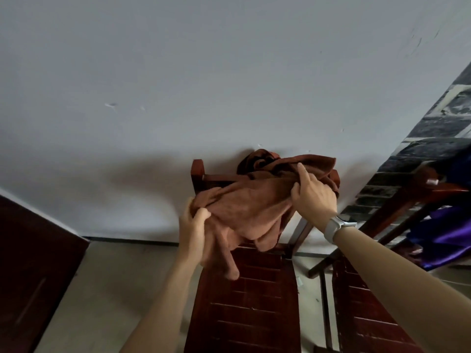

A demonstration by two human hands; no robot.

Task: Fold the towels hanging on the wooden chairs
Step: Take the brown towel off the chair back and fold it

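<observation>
Over the back of the nearer wooden chair [244, 289] the brown towel [244, 212] hangs bunched, both hands gripping it: the left hand [193, 225] clutches a lower corner, the right hand [312, 193] pinches the upper edge, probably to lift and spread it. A second chair [369, 314] with purple cloth [448, 238] is cut off at right.

support: dark red-brown wooden chair [244, 296], slatted seat, back against the pale wall | on it: brown towel [252, 207] bunched over the backrest top — part hangs toward the seat | beside: second wooden chair [369, 314], purple cloth [443, 240]
</observation>
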